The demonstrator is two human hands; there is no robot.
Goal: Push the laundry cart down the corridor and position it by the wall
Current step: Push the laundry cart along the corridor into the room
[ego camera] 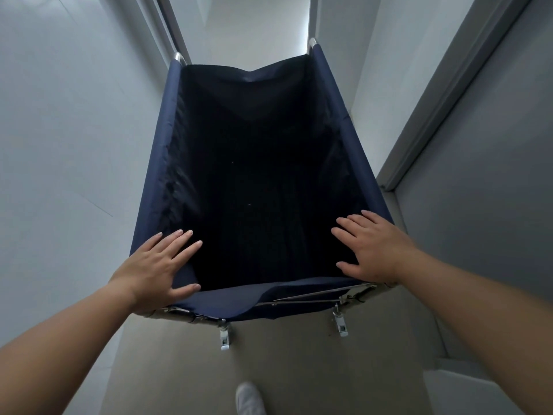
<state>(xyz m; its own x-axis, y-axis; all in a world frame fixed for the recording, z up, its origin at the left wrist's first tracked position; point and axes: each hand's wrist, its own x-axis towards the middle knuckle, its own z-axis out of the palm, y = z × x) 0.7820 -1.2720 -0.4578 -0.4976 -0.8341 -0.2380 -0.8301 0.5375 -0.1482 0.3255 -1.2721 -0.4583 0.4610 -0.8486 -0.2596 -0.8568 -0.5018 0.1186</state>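
The navy laundry cart [167, 163] fills the narrow corridor, its long axis running straight away from the person between the white wall [59, 130] on the left and grey door [484, 175] on the right, no writing showing on the fabric. Left hand [155, 271] lies open, fingers spread, on the near left corner; right hand [371, 247] lies open and flat on the near right corner.

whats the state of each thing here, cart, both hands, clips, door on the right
laundry cart: upright in the corridor, bag open, nothing visible inside
left hand: open, fingers spread, resting on the near left corner of the cart
right hand: open, fingers spread, resting on the near right corner
metal clips: hanging down from the near rail
door: shut, as far as the view shows
white shoe: on the floor behind the cart
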